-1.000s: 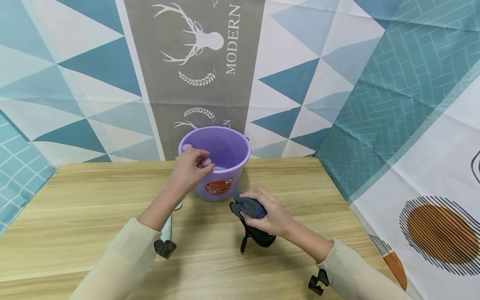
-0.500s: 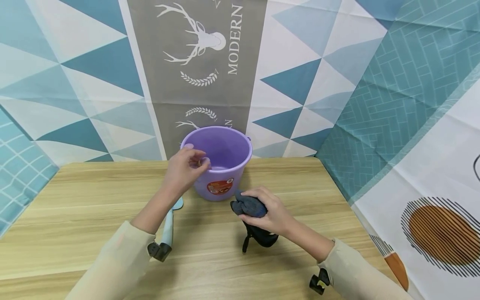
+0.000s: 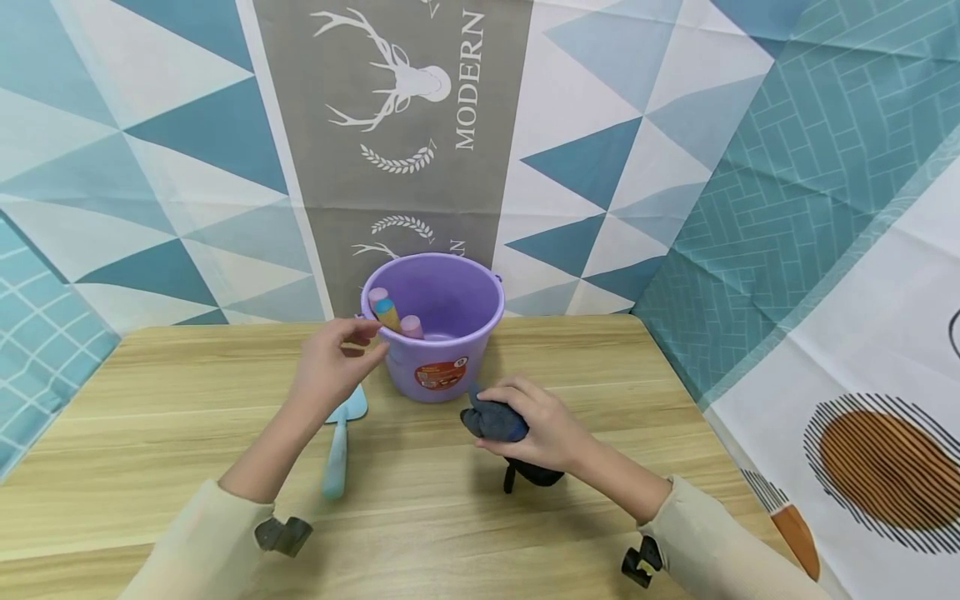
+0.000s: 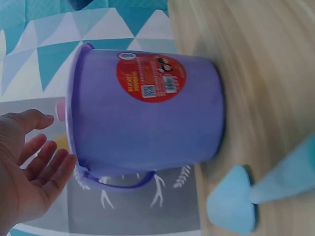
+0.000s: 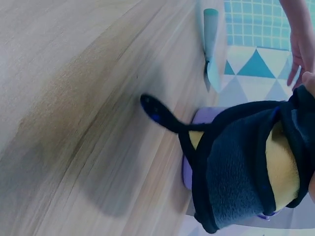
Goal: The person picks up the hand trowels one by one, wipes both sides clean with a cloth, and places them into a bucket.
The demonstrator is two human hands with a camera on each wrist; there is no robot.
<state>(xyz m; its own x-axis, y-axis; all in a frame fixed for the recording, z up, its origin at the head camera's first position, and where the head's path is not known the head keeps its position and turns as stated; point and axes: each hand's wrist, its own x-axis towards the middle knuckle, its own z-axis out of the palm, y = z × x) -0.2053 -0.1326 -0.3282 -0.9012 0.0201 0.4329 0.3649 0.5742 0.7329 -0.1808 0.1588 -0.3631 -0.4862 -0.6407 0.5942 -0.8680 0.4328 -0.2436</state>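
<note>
A purple bucket (image 3: pixel 480 346) stands at the back of the table. Inside it lean two pink-topped sticks or tubes (image 3: pixel 411 326) and a yellow one with a blue top (image 3: pixel 386 312). My left hand (image 3: pixel 337 358) is beside the bucket's front left rim, fingers loosely bent and holding nothing; in the left wrist view the hand (image 4: pixel 34 167) is just off the rim. My right hand (image 3: pixel 536 421) grips a dark grey cloth bundle (image 3: pixel 495 421) above the table. The right wrist view shows its black edging, a loose strap and yellow cloth (image 5: pixel 283 169) inside.
A light blue trowel (image 3: pixel 339 450) lies on the wooden table (image 3: pixel 187 417), left of the bucket and below my left hand. The bucket's handle (image 4: pixel 123 187) hangs down at its side. A patterned cloth backdrop (image 3: pixel 585 125) rises right behind the bucket.
My left hand has come away from the bucket's mouth, down and to the left, and the blue-topped yellow thing now shows. The cloth bundle stays in my right hand, turned slightly.
</note>
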